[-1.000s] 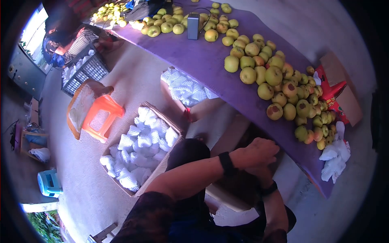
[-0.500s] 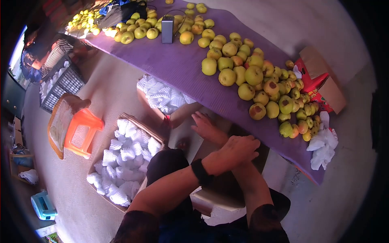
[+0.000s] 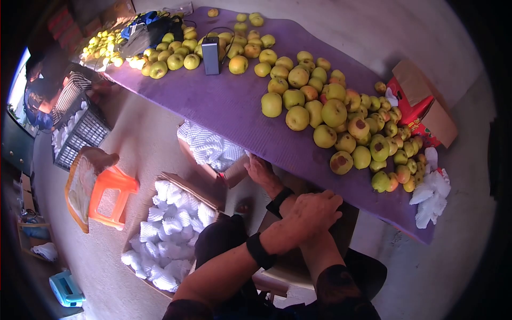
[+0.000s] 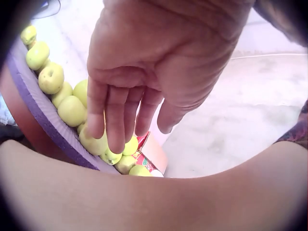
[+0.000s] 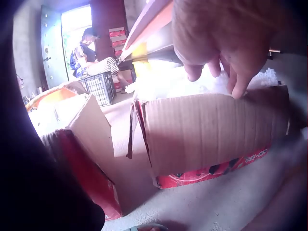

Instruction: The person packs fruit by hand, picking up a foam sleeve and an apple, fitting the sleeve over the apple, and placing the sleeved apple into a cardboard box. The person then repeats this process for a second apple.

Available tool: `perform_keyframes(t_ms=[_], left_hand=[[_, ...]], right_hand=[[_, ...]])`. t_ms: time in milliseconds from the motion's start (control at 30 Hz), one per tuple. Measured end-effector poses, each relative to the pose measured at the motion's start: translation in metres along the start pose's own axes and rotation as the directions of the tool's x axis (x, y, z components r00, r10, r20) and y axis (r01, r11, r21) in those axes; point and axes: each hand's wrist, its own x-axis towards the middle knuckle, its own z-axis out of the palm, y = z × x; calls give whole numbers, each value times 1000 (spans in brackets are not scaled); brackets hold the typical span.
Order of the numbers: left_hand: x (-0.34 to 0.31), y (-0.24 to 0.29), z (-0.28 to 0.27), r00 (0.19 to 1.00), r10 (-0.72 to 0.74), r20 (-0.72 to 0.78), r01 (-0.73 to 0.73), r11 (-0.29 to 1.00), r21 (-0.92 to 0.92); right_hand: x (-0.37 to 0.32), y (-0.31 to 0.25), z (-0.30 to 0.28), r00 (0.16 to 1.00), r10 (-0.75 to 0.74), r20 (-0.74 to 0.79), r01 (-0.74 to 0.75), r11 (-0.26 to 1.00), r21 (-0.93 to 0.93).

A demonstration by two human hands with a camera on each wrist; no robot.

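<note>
My left hand [image 3: 312, 213] lies across my right forearm in the head view. The left wrist view shows that hand [image 4: 159, 67] with relaxed fingers pointing down and nothing in them. Beyond the crossed arms, my right hand [image 3: 260, 173] reaches to a box of white foam nets [image 3: 208, 144] beside the table edge. In the right wrist view, the right hand's [image 5: 221, 53] fingers bend down over the cardboard box [image 5: 207, 130], their tips at the foam nets [image 5: 187, 82]. Whether they pinch a net cannot be made out.
Many apples [image 3: 334, 113] lie on the purple table [image 3: 229, 104], with a grey device [image 3: 210, 55]. A second foam-filled box [image 3: 200, 194], an orange stool [image 3: 113, 194] and a crate [image 3: 84, 140] stand on the floor. A seated person is beyond the crate.
My right hand has come out from under the left hand and stretched toward the box by the table. Its wristband now shows. The head view has shifted.
</note>
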Motion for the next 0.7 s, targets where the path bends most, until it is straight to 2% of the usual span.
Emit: perform_keyframes(t_ms=[33,67,133,167,233,267,333,367,433,467,500,533,567,600,633,700], left_hand=[[0,1,-1,1000,-1,-13,1,1000,2],[-1,1,0,1000,2,-12,-2,1000,-3],[0,-2,-1,999,15,-42,-15,1000,14],[0,-2,-4,999,20,-40,-20,1000,11],[0,-2,-10,999,-40,-23,41,999,24],[-1,-6,-9,999,-34,-19,35,999,17],[-2,-17,-8,994,11,-107,-15,999,-44],[-2,-15,-17,994,15,-110,-20,999,-49],[-3,-24,-24,992,5,-128,-31,979,-200],[-3,-26,-30,995,-33,-94,9,969,-248],[-4,-26,-36,996,-69,-62,49,956,-290],[-5,-26,-40,998,-45,-50,27,954,-299],[-7,-25,-42,996,-92,6,91,965,-247],[-6,-21,-43,988,-144,58,152,970,-189],[-5,-15,-43,990,-124,66,135,972,-192],[-6,-2,-40,959,-217,181,247,956,-161]], right_hand=[[-2,-2,-6,995,71,68,-76,994,73],[-7,-5,-13,995,74,70,-79,994,70],[-20,-17,-29,999,16,-52,-8,990,138],[-30,-23,-39,998,19,-52,-12,991,133],[-58,-32,-56,993,-28,113,-5,960,280],[-78,-29,-54,993,-20,115,-13,962,274],[-116,-13,-48,943,-331,-23,328,922,206],[-124,-15,-68,950,-311,-23,310,931,194],[-132,-40,-144,963,-270,-14,270,959,84],[-138,-46,-175,970,-242,-16,243,968,66],[-142,-49,-205,996,-47,80,28,973,228],[-147,-50,-226,972,129,195,-194,911,363],[-153,-49,-238,970,221,101,-242,860,450],[-160,-42,-245,967,238,86,-251,863,438],[-167,-35,-250,964,264,44,-252,841,479],[-178,-28,-260,954,300,-5,-253,814,522]])
